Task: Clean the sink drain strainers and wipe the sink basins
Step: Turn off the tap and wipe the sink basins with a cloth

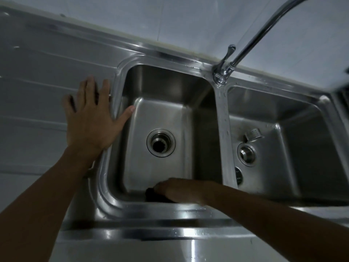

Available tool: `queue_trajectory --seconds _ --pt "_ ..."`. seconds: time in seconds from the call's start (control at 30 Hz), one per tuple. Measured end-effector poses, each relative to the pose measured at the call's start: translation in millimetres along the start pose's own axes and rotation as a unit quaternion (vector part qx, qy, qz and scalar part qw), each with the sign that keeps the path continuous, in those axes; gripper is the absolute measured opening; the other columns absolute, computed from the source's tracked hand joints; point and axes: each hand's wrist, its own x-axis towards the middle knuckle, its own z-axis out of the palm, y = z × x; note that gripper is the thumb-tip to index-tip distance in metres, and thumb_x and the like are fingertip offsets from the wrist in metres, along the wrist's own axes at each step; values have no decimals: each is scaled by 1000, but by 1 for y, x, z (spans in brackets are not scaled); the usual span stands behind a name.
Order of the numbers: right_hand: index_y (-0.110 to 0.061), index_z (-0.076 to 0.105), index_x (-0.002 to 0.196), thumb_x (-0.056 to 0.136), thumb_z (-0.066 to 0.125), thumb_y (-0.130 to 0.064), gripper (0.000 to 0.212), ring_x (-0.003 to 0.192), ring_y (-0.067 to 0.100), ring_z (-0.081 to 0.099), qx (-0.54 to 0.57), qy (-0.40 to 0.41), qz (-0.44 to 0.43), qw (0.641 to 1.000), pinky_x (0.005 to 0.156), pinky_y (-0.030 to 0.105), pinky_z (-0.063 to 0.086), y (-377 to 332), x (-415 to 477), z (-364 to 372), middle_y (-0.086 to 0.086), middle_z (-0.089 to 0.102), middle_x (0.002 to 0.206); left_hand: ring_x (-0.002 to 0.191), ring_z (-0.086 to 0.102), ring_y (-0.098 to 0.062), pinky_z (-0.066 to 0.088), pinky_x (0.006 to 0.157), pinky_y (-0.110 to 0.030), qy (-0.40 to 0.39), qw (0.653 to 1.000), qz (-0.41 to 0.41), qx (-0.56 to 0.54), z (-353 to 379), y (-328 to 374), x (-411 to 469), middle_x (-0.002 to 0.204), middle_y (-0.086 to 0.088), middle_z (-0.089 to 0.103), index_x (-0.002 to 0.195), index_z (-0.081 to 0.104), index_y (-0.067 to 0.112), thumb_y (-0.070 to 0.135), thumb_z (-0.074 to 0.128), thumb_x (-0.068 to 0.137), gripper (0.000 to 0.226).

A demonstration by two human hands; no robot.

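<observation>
A stainless double sink fills the view. The left basin (160,114) has an open drain hole (160,143) with no strainer in it. My right hand (181,190) reaches down to the near wall of this basin, pressed on a dark scrubbing pad (153,195) that is mostly hidden under the fingers. My left hand (90,118) lies flat with spread fingers on the drainboard, its thumb over the left basin's rim. In the right basin (294,140) a strainer (253,134) lies on its side beside that basin's drain (246,152), which has a plug or strainer seated in it.
A chrome faucet (224,70) stands on the divider behind the basins, its spout arching up to the right. The ridged drainboard (37,72) extends left. A white wall runs behind. A blurred pale object (340,78) sits at the right edge.
</observation>
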Motion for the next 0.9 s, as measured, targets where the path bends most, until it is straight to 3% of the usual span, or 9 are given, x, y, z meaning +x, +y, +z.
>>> queue_trajectory --seconds 0.03,0.13,0.2,0.33,0.43,0.5,0.6,0.77,0.9 --pt "7 55 136 111 37 -19 40 131 37 52 34 38 -10 999 97 27 37 -24 4 -9 25 54 142 157 16 -38 19 119 -70 -4 1000 -1 3 -1 0 -1 168 -20 18 162 16 20 85 17 94 95" --pt "11 59 120 105 41 -7 30 111 45 60 92 168 -34 981 80 38 42 -88 18 -18 29 61 123 160 4 -36 11 122 -69 -32 999 6 1 -3 -2 -11 172 -17 6 164 12 25 84 14 94 92" --pt "7 63 108 105 43 -12 28 94 42 64 95 270 -12 958 73 40 45 -103 14 -6 26 64 109 160 0 -36 8 122 -69 -42 999 7 15 -3 -4 -25 173 -15 0 165 10 28 83 12 94 90" --pt "-13 66 100 106 46 -32 29 62 24 64 27 419 -18 908 55 25 38 -75 -22 29 8 69 84 160 -4 -34 8 122 -68 -59 997 0 45 -6 2 -86 174 -14 -5 167 6 27 78 14 97 86" --pt "-22 63 118 106 31 -40 39 81 17 66 -4 399 -26 917 65 25 50 -39 -54 48 1 68 107 161 -1 -35 10 121 -68 -64 995 16 76 -8 25 -137 174 -15 -4 167 10 23 72 20 99 85" --pt "-19 61 129 105 38 -32 36 104 19 64 -18 414 -67 908 89 31 54 -9 -77 69 4 63 129 161 2 -36 12 121 -68 -66 995 7 70 -8 55 -160 174 -16 -1 167 12 21 72 17 99 85" --pt "-15 58 138 102 52 -18 37 130 24 54 -48 458 -122 879 110 37 42 38 -118 105 7 54 145 161 0 -33 12 123 -67 -83 995 7 56 2 127 -187 174 -14 -3 167 7 23 73 10 100 84" --pt "-20 51 148 102 44 -18 46 146 26 39 -91 457 -64 883 120 40 31 146 -201 156 7 44 157 160 15 -36 20 120 -66 -73 991 81 79 36 276 -229 173 -18 10 165 24 20 65 16 105 75" --pt "-18 58 142 101 53 -19 41 142 26 47 -84 472 3 878 116 41 39 245 -280 194 8 51 152 158 20 -36 16 123 -64 -68 986 140 61 67 400 -247 172 -18 15 161 37 19 62 24 106 71"
